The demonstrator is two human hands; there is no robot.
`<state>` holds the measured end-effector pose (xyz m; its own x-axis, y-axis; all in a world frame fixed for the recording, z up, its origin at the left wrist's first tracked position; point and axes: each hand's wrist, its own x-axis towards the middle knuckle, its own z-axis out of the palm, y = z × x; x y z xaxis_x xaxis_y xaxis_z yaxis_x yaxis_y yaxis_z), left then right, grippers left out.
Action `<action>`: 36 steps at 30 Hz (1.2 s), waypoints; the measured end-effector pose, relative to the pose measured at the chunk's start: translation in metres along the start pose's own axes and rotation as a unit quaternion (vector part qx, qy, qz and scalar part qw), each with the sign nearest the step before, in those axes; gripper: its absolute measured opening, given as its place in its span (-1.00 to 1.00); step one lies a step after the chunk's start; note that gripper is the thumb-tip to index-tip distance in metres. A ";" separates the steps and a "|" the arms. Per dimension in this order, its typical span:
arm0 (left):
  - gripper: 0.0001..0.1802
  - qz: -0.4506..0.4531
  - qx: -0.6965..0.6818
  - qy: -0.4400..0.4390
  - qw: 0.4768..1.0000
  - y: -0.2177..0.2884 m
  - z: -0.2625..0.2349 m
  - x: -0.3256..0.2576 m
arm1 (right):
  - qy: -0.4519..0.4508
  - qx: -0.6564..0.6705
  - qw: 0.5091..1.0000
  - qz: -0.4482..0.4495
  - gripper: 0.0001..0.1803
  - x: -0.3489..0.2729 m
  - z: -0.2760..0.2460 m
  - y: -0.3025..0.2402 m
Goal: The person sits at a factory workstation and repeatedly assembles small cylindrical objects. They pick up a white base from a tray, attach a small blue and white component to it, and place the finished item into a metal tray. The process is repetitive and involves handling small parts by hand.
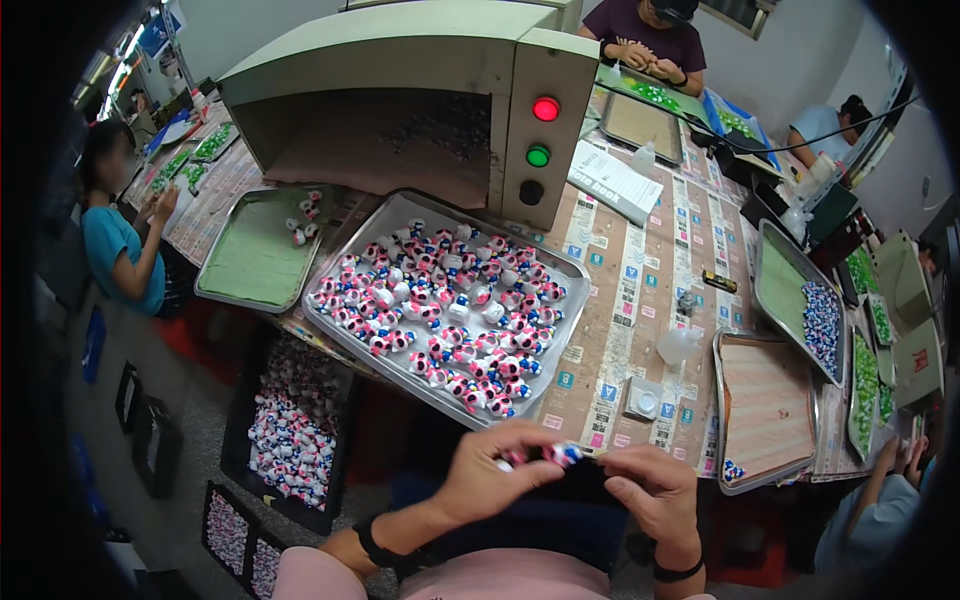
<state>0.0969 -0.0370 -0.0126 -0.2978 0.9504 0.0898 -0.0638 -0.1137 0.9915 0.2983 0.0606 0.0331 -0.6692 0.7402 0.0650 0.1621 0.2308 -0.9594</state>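
Observation:
My left hand (490, 468) pinches a small white, pink and blue figurine (566, 455) in front of my lap. More pink and white shows between its fingers, but I cannot make out whether that is a second figurine. Close to the figurine's right side, my right hand (655, 492) is closed, thumb against curled fingers. Whatever it grips is too thin or hidden to name. Just beyond my hands, a metal tray (570, 345) holds many similar figurines, lying loose. It sits at the mouth of a beige machine (555, 110) with a red and a green light.
A green-lined tray (243, 250) with a few figurines stands left. Below it, a black crate (237, 440) of figurines rests on the floor. On the right are a white bottle (680, 345), a small square container (643, 398) and a paper-lined tray (768, 400). Other people work around the table.

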 end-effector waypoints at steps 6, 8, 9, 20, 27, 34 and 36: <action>-0.74 0.056 0.320 0.206 0.923 0.019 -0.081 0.039 | 0.084 0.006 0.996 0.014 -0.79 -0.019 -0.018 0.017; -0.72 0.080 0.361 0.221 0.903 0.009 -0.108 0.047 | 0.095 0.032 0.994 0.052 -0.81 -0.025 -0.023 0.021; -0.71 0.096 0.389 0.225 0.888 0.005 -0.116 0.050 | 0.099 0.025 0.993 0.052 -0.81 -0.027 -0.026 0.023; -0.91 -0.105 0.090 0.274 0.952 0.015 -0.108 0.043 | 0.293 -0.151 0.942 0.069 -0.85 -0.052 -0.089 0.028; -0.80 -0.271 -0.385 0.032 0.882 0.038 -0.049 0.004 | 0.306 -0.360 0.873 0.123 -0.82 -0.075 -0.136 0.040; -0.72 -0.401 -0.478 -0.204 0.755 0.013 0.009 -0.003 | 0.171 -0.366 0.902 0.153 -0.80 -0.064 -0.138 0.056; -0.79 -0.401 -0.460 -0.234 0.757 0.006 0.020 -0.005 | 0.176 -0.359 0.905 0.145 -0.78 -0.058 -0.142 0.065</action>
<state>0.1175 -0.0368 -0.0050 0.5441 0.7946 -0.2692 -0.7454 0.6051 0.2795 0.4501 0.1221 0.0062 -0.2719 0.9613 0.0441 0.8076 0.2529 -0.5327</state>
